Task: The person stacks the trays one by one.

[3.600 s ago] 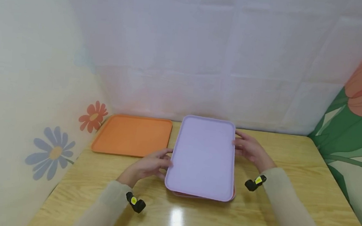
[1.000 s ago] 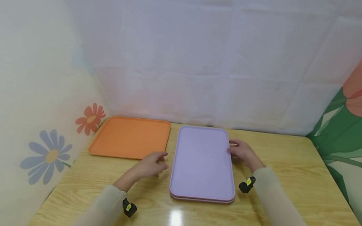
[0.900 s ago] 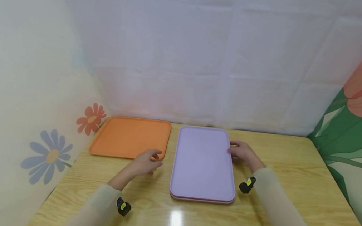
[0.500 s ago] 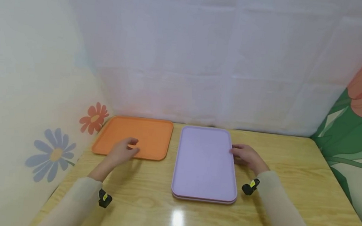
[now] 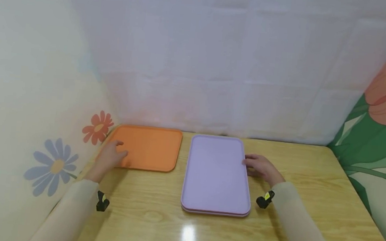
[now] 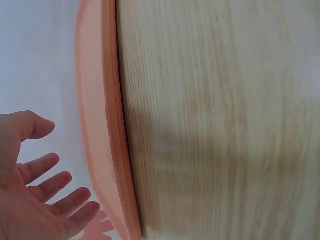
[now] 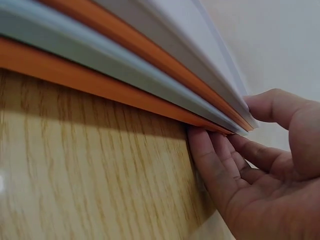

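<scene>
In the head view an orange tray [image 5: 152,147] lies at the table's left back. Spread and relaxed, my left hand [image 5: 108,157] hovers over its left end, fingers apart from its rim; it holds nothing. In the left wrist view the near edge of the orange tray [image 6: 112,115] passes beside the hand. A lavender tray [image 5: 217,172] tops a neat stack right of it. My right hand [image 5: 261,168] grips the stack's right edge. In the right wrist view the thumb presses the top tray's edge and fingers reach under the bottom one; orange and pale trays [image 7: 125,75] show between.
A wooden table [image 5: 146,216] carries everything. White cloth [image 5: 184,58] hangs along the back edge. Flower-printed sheets stand at the left [image 5: 15,101] and right [image 5: 383,152] sides. Each wrist wears a small black camera.
The lavender tray, earlier tilted between both hands, now lies squared on the stack. My left hand has left the stack and moved left to the orange tray; the right hand has stayed at the stack.
</scene>
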### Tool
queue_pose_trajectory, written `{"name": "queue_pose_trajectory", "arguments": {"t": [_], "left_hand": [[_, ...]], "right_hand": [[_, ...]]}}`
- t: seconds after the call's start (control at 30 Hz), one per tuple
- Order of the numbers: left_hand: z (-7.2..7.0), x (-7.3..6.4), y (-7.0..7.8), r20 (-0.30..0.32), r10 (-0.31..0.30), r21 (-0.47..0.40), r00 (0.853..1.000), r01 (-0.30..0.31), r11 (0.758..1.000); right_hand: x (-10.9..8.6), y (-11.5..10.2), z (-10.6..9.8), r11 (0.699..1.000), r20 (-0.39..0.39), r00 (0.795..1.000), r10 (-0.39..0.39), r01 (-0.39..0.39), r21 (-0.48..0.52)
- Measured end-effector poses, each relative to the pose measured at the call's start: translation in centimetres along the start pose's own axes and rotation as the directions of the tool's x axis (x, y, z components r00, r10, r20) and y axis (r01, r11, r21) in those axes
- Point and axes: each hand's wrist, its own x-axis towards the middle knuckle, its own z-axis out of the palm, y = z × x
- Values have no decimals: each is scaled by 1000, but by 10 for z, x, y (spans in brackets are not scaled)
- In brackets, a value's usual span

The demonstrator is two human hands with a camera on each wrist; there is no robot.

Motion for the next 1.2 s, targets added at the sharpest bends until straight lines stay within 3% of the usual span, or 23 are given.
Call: {"name": "queue_pose_trajectory", "arguments": {"t": [0.4, 0.8, 0.97, 1.2], "left_hand": [[-5, 17, -32, -21, -52, 63, 998, 53, 997], [-5, 9, -50, 5, -167, 51, 986, 167, 985], [-4, 7, -57, 13, -221, 98, 975, 219, 971], [-7, 7, -61, 31, -235, 183, 971, 226, 957]], "right_hand": [[0, 1, 2, 1000, 2, 1000, 12, -13, 24], [0, 1, 4, 1000, 1, 1000, 14, -14, 26], [1, 2, 6, 999, 5, 1000, 21, -21, 23], [3, 4, 6, 999, -6, 1000, 8, -8, 35]]}}
